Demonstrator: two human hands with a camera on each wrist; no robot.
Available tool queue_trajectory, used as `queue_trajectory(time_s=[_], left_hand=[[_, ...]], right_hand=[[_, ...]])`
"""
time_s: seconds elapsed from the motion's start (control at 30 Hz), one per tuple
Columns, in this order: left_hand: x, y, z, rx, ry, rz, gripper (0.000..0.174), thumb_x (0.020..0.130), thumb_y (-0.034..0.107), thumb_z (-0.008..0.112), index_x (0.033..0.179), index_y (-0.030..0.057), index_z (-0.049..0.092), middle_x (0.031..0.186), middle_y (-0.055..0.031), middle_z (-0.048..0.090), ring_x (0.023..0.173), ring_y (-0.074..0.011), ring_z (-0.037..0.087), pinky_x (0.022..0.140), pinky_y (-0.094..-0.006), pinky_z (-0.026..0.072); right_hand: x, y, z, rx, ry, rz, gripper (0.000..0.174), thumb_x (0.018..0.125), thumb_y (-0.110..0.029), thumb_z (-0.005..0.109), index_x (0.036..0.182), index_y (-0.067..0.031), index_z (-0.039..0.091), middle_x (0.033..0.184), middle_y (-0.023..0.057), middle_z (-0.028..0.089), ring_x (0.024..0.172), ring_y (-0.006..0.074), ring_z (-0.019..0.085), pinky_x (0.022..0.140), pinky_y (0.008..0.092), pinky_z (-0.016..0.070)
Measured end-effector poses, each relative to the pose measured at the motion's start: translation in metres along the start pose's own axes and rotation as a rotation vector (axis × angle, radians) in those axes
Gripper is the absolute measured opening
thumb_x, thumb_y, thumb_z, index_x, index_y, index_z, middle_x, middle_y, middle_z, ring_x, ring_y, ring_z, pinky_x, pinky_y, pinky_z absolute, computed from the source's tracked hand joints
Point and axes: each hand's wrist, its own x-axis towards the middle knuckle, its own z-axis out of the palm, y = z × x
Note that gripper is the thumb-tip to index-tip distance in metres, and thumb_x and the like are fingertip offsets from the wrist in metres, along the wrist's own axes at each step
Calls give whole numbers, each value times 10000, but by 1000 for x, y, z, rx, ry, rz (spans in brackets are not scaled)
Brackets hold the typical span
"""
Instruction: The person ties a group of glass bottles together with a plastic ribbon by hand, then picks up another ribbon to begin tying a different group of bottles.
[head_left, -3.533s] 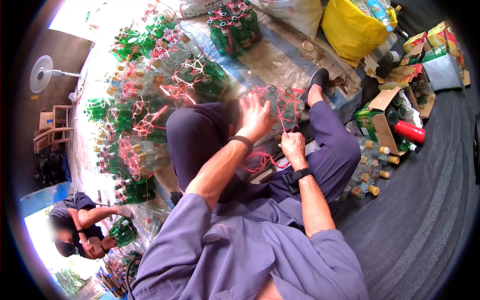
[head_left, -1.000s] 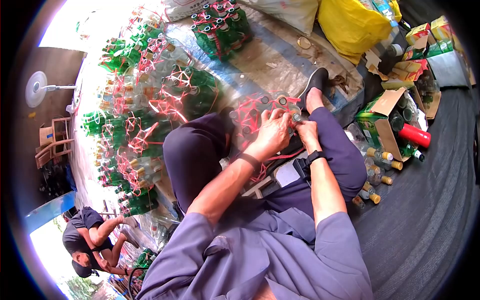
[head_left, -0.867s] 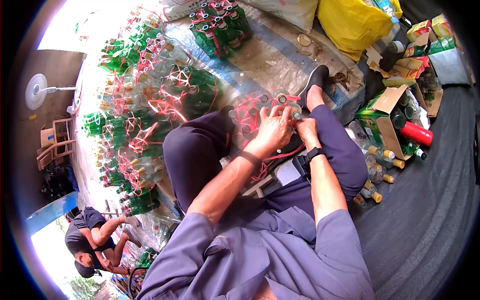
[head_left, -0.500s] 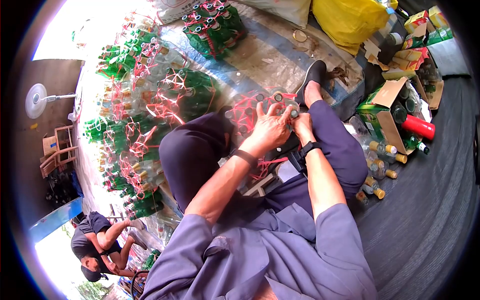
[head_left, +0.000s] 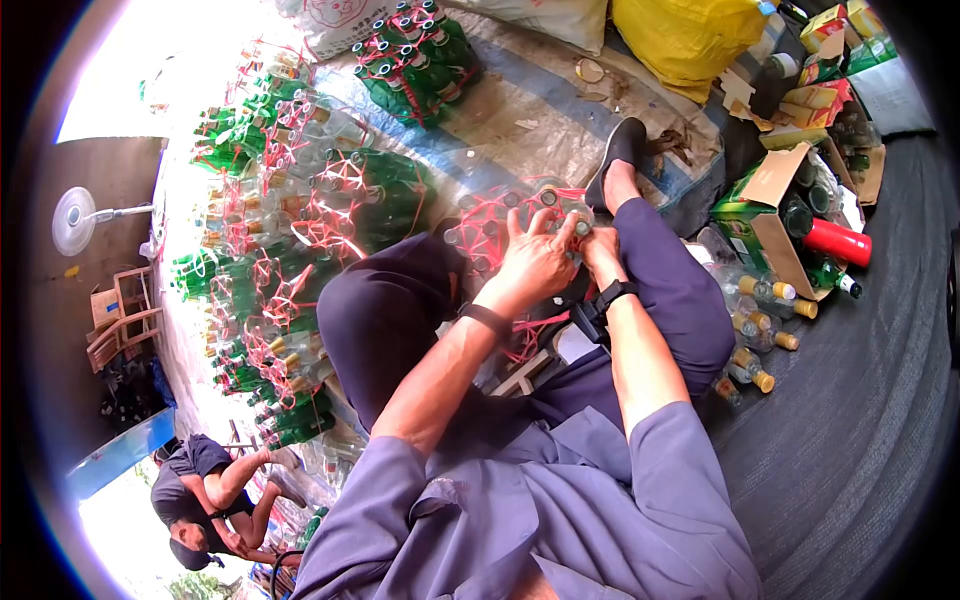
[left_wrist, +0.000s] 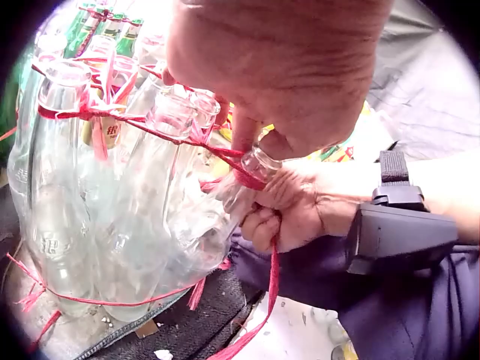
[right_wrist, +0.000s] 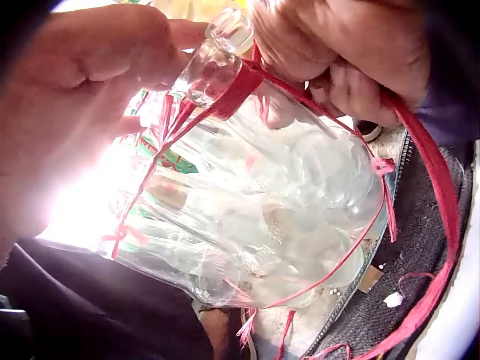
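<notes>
As the right hand (left_wrist: 294, 211) grips red ribbon (left_wrist: 274, 279), clear bottles (left_wrist: 124, 214) point neck-up

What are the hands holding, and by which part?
Right hand: red ribbon, gripped partway along, beside a clear glass bottle's neck. Left hand touches that neck; grip unclear.

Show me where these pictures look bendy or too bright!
Head view: bendy inside a black rim, white glare above the fan; left wrist view: dark corners, clear bottles washed pale; right wrist view: white glare left of the clear bottles.
</notes>
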Motion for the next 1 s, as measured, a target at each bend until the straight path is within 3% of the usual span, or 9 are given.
queue_trajectory(time_s=[0.13, 0.27, 0.33, 0.43, 0.77, 0.83, 1.0], left_hand=[[2, 0, -2, -14, -71, -21, 742, 774, 175, 579, 1477, 38, 388, 1063, -73, 725, 1353, -302, 409, 1103, -680, 141], [3, -3, 1, -17, -66, -15, 780, 754, 189, 604, 1487, 46, 377, 1061, -89, 719, 1372, -311, 384, 1104, -677, 134], [3, -4, 1, -12, -73, -17, 796, 746, 192, 612, 1491, 51, 372, 1068, -96, 716, 1377, -312, 377, 1105, -675, 134], [3, -5, 1, -71, -87, -27, 815, 735, 197, 624, 1496, 61, 367, 1082, -100, 711, 1377, -315, 377, 1105, -673, 131], [4, -7, 6, -47, -62, -3, 790, 754, 192, 614, 1490, 49, 363, 1079, -89, 711, 1354, -322, 396, 1096, -686, 148], [5, -6, 3, -60, -48, 3, 789, 755, 192, 615, 1488, 45, 363, 1072, -90, 712, 1349, -325, 400, 1091, -687, 158], [5, -3, -3, -28, -72, -6, 790, 758, 195, 621, 1487, 44, 357, 1031, -131, 709, 1339, -333, 408, 1080, -685, 176]], right_hand=[[8, 12, 8, 186, 21, 145, 248, 758, -201, 757, 781, 37, 694, 724, 129, 670, 655, 226, 647, 566, 426, 478], [37, 47, 29, 363, 1, 87, 207, 777, -182, 738, 767, 14, 670, 715, 112, 656, 593, 238, 620, 509, 428, 458], [20, 32, 25, 450, 25, 49, 189, 786, -174, 725, 800, 6, 669, 719, 111, 647, 533, 230, 575, 472, 429, 431], [-10, -3, 3, 322, -80, 160, 152, 791, -139, 698, 829, 6, 671, 715, 110, 636, 520, 222, 550, 453, 427, 416], [-32, -31, -11, 379, -108, 273, 136, 790, -118, 663, 749, 12, 655, 657, 88, 599, 438, 182, 437, 400, 403, 309], [-27, -26, -12, 389, -138, 225, 155, 791, -139, 681, 699, -24, 634, 601, 46, 552, 400, 150, 379, 377, 369, 241], [-24, -29, -26, 454, -335, 304, 201, 824, -128, 664, 643, -89, 588, 545, -17, 464, 374, 99, 335, 364, 298, 199]])
